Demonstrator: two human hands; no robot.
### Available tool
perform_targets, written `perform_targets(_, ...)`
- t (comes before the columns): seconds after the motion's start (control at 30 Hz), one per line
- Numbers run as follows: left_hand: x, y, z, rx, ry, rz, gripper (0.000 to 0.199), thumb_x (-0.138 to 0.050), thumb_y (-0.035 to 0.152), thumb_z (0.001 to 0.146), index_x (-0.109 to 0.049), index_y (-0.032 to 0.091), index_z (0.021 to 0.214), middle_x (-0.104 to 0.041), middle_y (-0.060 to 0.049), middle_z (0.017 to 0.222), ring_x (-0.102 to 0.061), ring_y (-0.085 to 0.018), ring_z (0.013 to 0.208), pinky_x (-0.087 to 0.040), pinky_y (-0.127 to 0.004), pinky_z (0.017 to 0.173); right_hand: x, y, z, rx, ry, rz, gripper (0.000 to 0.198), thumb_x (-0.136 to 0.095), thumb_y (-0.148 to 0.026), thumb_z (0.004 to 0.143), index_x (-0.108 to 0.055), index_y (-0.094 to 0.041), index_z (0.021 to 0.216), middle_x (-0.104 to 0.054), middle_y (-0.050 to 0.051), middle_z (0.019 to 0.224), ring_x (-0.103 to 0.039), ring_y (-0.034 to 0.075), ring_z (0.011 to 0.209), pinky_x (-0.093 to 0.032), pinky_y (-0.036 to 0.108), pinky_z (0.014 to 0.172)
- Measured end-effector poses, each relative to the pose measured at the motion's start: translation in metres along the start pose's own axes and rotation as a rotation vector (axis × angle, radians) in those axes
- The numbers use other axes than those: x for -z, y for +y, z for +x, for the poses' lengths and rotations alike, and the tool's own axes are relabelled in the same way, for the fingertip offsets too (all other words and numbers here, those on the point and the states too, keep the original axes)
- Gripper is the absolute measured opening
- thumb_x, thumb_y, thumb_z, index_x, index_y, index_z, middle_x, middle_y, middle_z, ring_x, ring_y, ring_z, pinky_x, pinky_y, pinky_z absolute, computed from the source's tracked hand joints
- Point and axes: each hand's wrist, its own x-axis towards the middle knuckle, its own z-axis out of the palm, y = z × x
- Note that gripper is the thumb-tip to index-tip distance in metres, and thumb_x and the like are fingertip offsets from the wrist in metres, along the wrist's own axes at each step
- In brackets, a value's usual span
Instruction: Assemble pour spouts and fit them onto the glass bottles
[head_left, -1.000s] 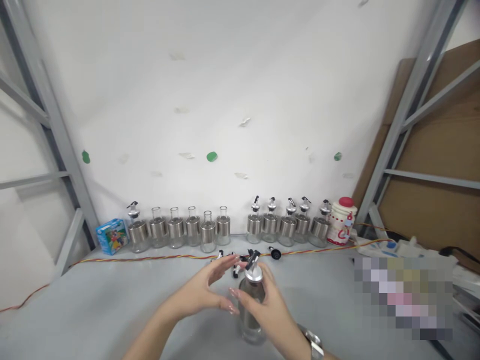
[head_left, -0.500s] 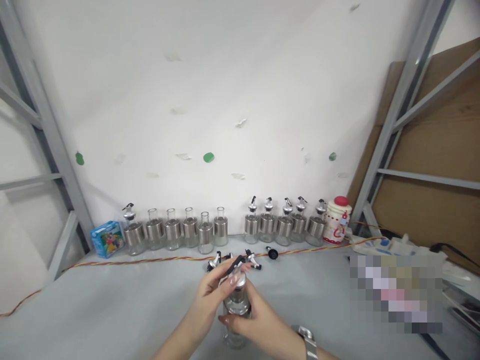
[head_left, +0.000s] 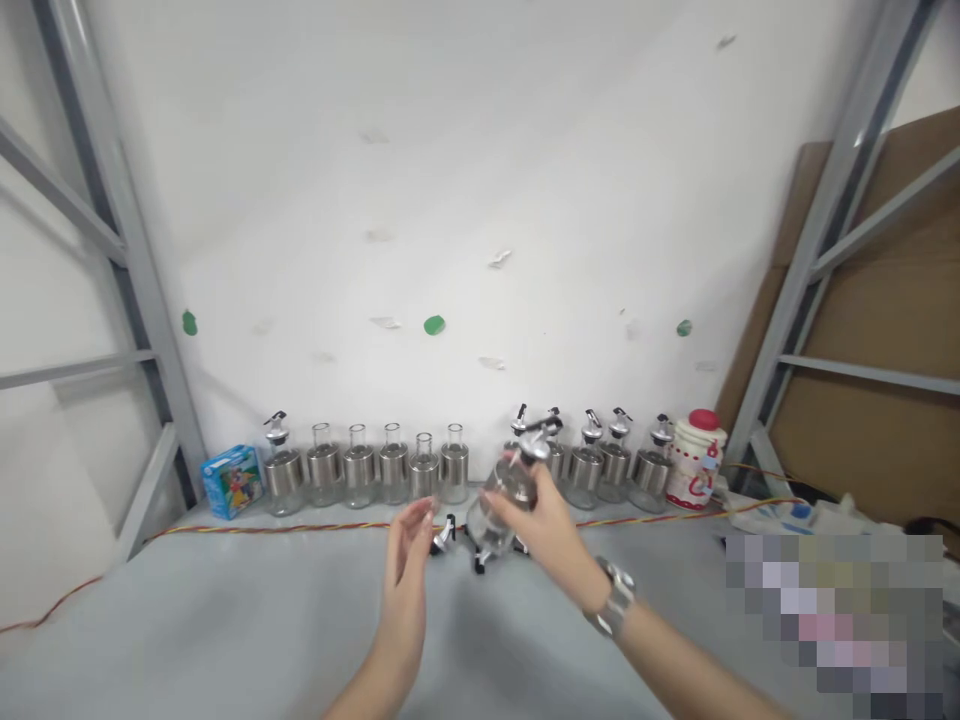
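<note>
My right hand grips a glass oil bottle with a steel band and a silver-and-black pour spout fitted in its neck. The bottle tilts to the right, held off the table and smeared by motion. My left hand is apart from it, fingers loosely curved and spread from the thumb, with nothing seen in it. Just right of those fingertips lies a loose pour spout. Another loose spout is partly covered by the raised bottle.
Along the wall stand several open bottles and, farther left, one spouted bottle. Several spouted bottles stand right, beside a cream jar with a red lid. A blue box sits left. A twisted wire crosses the table.
My left hand has come off the spout and moved left. My right hand has lifted the bottle forward, up and to the right, tilting it. The view has shifted slightly.
</note>
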Motion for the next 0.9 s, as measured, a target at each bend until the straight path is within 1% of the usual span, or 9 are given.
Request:
perform_targets(0.1,0.002,-0.015,0.005,0.137,0.065,-0.012,0.03,-0.055,0.044,0.073,-0.054,0.021,0.092,-0.056,-0.005,0.102,-0.051,-0.023,0.101,-0.04,-0.034,0.083,-0.006,0.027,0.046,0.114,0.128,-0.262,0.039,-0.06,-0.034,0.069,-0.047,-0.015,0.101,-0.054,0.009,0.099,-0.051,0.023,0.094,-0.038,0.038,0.085)
perform_targets(0.23,0.006,-0.036,0.01,0.177,0.076,0.12,0.023,-0.055,0.037,0.07,-0.054,0.017,0.081,-0.058,-0.006,0.09,-0.055,-0.022,0.089,-0.042,-0.034,0.074,-0.021,0.071,0.075,0.073,0.094,-0.353,0.035,-0.062,-0.031,0.065,-0.051,-0.013,0.094,-0.053,0.009,0.092,-0.052,0.024,0.09,-0.04,0.039,0.08)
perform_targets(0.33,0.009,-0.046,0.015,0.117,0.067,0.239,0.019,-0.055,0.031,0.068,-0.055,0.016,0.079,-0.058,-0.006,0.087,-0.055,-0.022,0.084,-0.04,-0.034,0.074,-0.029,0.092,0.075,0.057,0.099,-0.358,0.04,-0.064,-0.031,0.063,-0.05,-0.014,0.097,-0.052,0.009,0.093,-0.051,0.025,0.092,-0.04,0.04,0.082)
perform_targets(0.5,0.013,-0.053,0.025,0.0,0.055,0.341,0.02,-0.057,0.021,0.061,-0.059,0.018,0.081,-0.052,-0.006,0.092,-0.048,-0.023,0.096,-0.04,-0.031,0.074,-0.028,0.1,0.056,0.113,0.168,-0.358,0.052,-0.058,-0.035,0.071,-0.04,-0.014,0.115,-0.042,0.013,0.112,-0.044,0.024,0.105,-0.035,0.037,0.091)
perform_targets(0.6,0.014,-0.057,0.028,-0.045,0.041,0.395,0.022,-0.055,0.019,0.062,-0.059,0.019,0.084,-0.051,-0.006,0.093,-0.047,-0.024,0.097,-0.04,-0.033,0.075,-0.027,0.095,0.037,0.248,0.305,-0.44,0.045,-0.051,-0.035,0.077,-0.041,-0.013,0.115,-0.041,0.015,0.114,-0.039,0.024,0.11,-0.031,0.041,0.094)
perform_targets(0.67,0.015,-0.06,0.028,-0.067,0.032,0.42,0.023,-0.055,0.019,0.062,-0.058,0.019,0.085,-0.051,-0.006,0.092,-0.047,-0.024,0.096,-0.04,-0.035,0.076,-0.032,0.088,0.028,0.326,0.275,-0.521,0.035,-0.046,-0.034,0.081,-0.046,-0.014,0.109,-0.049,0.013,0.105,-0.045,0.023,0.103,-0.035,0.04,0.09)
perform_targets(0.73,0.014,-0.063,0.026,-0.083,0.029,0.438,0.025,-0.055,0.019,0.062,-0.056,0.018,0.086,-0.052,-0.006,0.092,-0.048,-0.024,0.095,-0.04,-0.036,0.076,-0.043,0.078,0.027,0.247,0.126,-0.593,0.033,-0.041,-0.032,0.083,-0.045,-0.016,0.111,-0.057,0.01,0.091,-0.055,0.021,0.087,-0.041,0.035,0.079)
perform_targets(0.8,0.013,-0.065,0.023,-0.099,0.028,0.453,0.025,-0.054,0.018,0.062,-0.054,0.017,0.088,-0.052,-0.007,0.092,-0.048,-0.024,0.095,-0.04,-0.036,0.077,-0.058,0.066,0.036,0.022,0.016,-0.66,0.041,-0.041,-0.033,0.084,-0.036,-0.016,0.121,-0.06,0.006,0.076,-0.059,0.02,0.07,-0.043,0.03,0.067)
perform_targets(0.9,0.011,-0.064,0.017,-0.128,0.008,0.475,0.028,-0.052,0.017,0.064,-0.051,0.017,0.092,-0.052,-0.007,0.096,-0.047,-0.023,0.097,-0.04,-0.036,0.078,-0.077,0.054,0.063,-0.183,0.009,-0.688,0.047,-0.039,-0.038,0.085,-0.032,-0.011,0.123,-0.062,0.007,0.07,-0.06,0.02,0.063,-0.041,0.027,0.06)
